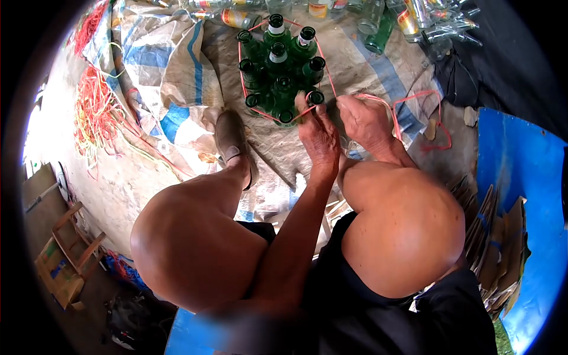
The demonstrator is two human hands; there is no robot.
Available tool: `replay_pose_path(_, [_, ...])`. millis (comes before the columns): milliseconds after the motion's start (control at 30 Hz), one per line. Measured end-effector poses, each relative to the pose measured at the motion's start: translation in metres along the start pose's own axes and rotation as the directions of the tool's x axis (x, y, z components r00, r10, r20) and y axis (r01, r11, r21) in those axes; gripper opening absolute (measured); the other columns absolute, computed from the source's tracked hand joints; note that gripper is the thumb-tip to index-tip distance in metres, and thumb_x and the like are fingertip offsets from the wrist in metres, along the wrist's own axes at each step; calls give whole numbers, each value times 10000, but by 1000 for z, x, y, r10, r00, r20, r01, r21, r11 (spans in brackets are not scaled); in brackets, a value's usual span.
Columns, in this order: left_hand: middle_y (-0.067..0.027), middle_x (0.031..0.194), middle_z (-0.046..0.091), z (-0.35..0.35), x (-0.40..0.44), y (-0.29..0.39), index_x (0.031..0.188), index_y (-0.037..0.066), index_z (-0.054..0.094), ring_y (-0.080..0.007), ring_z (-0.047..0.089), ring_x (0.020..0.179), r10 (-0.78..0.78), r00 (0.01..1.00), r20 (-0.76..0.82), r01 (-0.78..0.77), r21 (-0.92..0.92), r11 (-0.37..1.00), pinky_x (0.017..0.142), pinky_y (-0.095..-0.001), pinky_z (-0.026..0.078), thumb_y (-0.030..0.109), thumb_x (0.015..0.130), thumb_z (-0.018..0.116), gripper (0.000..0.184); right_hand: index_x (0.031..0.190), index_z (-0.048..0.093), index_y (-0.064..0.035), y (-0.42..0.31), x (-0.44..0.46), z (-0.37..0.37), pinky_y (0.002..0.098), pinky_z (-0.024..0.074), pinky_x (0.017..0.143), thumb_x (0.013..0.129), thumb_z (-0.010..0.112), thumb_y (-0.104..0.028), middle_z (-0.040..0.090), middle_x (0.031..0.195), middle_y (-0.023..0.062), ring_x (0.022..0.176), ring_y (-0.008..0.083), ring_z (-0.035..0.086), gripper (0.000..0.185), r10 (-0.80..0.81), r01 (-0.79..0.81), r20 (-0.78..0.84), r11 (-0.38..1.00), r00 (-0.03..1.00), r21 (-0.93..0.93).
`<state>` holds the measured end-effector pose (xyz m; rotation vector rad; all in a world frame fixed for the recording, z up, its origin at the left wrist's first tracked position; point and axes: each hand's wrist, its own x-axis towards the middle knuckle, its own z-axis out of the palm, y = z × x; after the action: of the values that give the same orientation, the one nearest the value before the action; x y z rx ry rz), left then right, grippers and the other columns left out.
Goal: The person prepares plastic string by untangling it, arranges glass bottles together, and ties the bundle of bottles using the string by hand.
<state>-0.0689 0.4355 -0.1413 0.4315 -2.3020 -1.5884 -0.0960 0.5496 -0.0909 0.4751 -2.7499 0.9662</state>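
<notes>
Green glass bottles (pixel 278 54) stand upright in a tight cluster on the sacking, their open necks facing up. A pink string (pixel 241 77) runs in a loop around the cluster. My left hand (pixel 319 136) is at the near right side of the bottles, its fingers closed on the string beside a bottle neck (pixel 315 97). Just to its right, my right hand (pixel 367 121) is closed in a pinch on the string, whose free length (pixel 441 118) trails off to the right. Its fingertips are partly hidden by its own knuckles.
Woven sacking (pixel 171 71) covers the ground. Clear glass bottles with labels (pixel 236 19) lie along the far edge, more (pixel 408 23) at far right. A bundle of red and orange strings (pixel 94 112) lies left. Flattened cardboard (pixel 503 248) leans by a blue panel (pixel 520 160).
</notes>
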Motion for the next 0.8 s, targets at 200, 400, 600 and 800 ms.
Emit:
replay_pose_path(200, [-286, 1300, 567, 0, 2, -5, 1401, -8, 470, -474, 592, 1097, 21, 999, 26, -20, -39, 999, 906, -469, 498, 127, 1051, 524, 379, 811, 547, -72, 0, -3, -3, 451, 467, 512, 864, 642, -32, 580, 621, 150, 587, 368, 618, 116, -48, 52, 68, 997, 997, -56])
replay_pose_path(400, [-267, 1218, 624, 1, 6, -5, 1373, -11, 520, -427, 643, 1004, 65, 997, -29, -66, -31, 997, 852, -414, 529, 68, 1014, 543, 368, 765, 514, -84, 1, -2, -1, 436, 467, 505, 845, 656, -35, 558, 593, 123, 558, 336, 610, 170, -97, 105, 80, 989, 992, -107])
replay_pose_path(600, [-274, 1226, 613, -1, 7, -6, 1359, -11, 522, -451, 631, 1003, 75, 997, -12, -75, -26, 997, 851, -428, 526, 86, 1020, 544, 354, 749, 510, -89, -4, 2, -2, 429, 456, 500, 814, 662, -39, 554, 584, 110, 551, 318, 608, 172, -143, 158, 130, 981, 981, -109])
replay_pose_path(800, [-233, 1107, 563, -8, 12, 7, 1267, 5, 506, -467, 575, 946, 92, 996, 6, -91, -88, 992, 794, -467, 496, 63, 1022, 546, 254, 745, 520, -88, -4, 9, 4, 434, 464, 505, 803, 664, -79, 578, 590, 105, 550, 318, 619, 155, -213, 238, 203, 965, 956, -113])
